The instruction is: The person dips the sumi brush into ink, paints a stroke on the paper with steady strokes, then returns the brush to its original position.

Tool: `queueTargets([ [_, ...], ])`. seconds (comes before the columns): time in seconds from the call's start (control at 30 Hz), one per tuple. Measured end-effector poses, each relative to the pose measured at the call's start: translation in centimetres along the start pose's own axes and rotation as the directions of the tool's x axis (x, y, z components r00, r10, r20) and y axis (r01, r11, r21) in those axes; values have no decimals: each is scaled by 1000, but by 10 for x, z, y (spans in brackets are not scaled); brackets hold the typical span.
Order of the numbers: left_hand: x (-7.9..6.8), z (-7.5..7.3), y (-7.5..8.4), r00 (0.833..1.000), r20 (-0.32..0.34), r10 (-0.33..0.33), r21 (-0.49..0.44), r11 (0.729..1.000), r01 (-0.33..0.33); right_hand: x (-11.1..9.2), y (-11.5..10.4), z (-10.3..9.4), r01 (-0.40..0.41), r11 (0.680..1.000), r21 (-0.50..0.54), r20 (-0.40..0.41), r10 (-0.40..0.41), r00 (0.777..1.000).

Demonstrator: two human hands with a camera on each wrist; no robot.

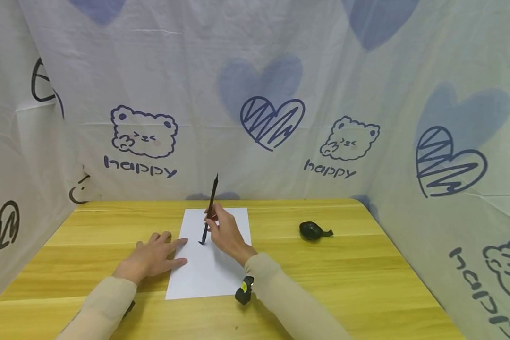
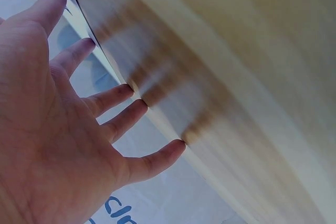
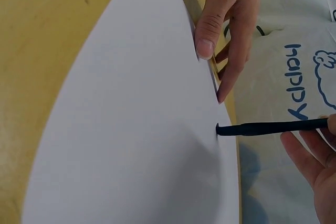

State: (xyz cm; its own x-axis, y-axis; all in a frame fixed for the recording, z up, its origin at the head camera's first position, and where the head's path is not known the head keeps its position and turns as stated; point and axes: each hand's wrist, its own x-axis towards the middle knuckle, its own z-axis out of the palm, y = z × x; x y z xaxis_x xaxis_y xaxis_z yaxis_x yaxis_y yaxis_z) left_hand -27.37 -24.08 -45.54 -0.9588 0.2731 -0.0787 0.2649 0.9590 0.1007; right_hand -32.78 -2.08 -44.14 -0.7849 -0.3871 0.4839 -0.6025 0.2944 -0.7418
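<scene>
A white sheet of paper (image 1: 212,278) lies on the wooden table. My right hand (image 1: 228,232) pinches a slim black brush pen (image 1: 211,200), held steeply with its tip down on the paper. A short black mark (image 1: 201,243) shows at that tip; the right wrist view has the brush pen (image 3: 273,127) meeting the sheet (image 3: 131,98) near its edge. My left hand (image 1: 155,257) lies spread over the paper's left edge, thumb and forefinger on the sheet. In the left wrist view, the left hand (image 2: 68,114) has its fingers apart, fingertips against the tabletop.
To the right of the paper, a small round shiny black object (image 1: 311,231) with a twisted tail lies on the yellow wooden table (image 1: 344,283). A white curtain (image 1: 195,71) printed with hearts and bears hangs behind the table and along both sides.
</scene>
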Motion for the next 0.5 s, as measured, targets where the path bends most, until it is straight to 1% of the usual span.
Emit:
queueTargets([
  [0.37,-1,-2,1,1000,10,-6,0,1000,6,-1,-1,-1,-1,1000,-16,-12,1,1000],
  [0.5,-1,-3,2,1000,15,-7,-3,1000,7,-1,0,-3,-7,1000,-4,-17,7,1000],
])
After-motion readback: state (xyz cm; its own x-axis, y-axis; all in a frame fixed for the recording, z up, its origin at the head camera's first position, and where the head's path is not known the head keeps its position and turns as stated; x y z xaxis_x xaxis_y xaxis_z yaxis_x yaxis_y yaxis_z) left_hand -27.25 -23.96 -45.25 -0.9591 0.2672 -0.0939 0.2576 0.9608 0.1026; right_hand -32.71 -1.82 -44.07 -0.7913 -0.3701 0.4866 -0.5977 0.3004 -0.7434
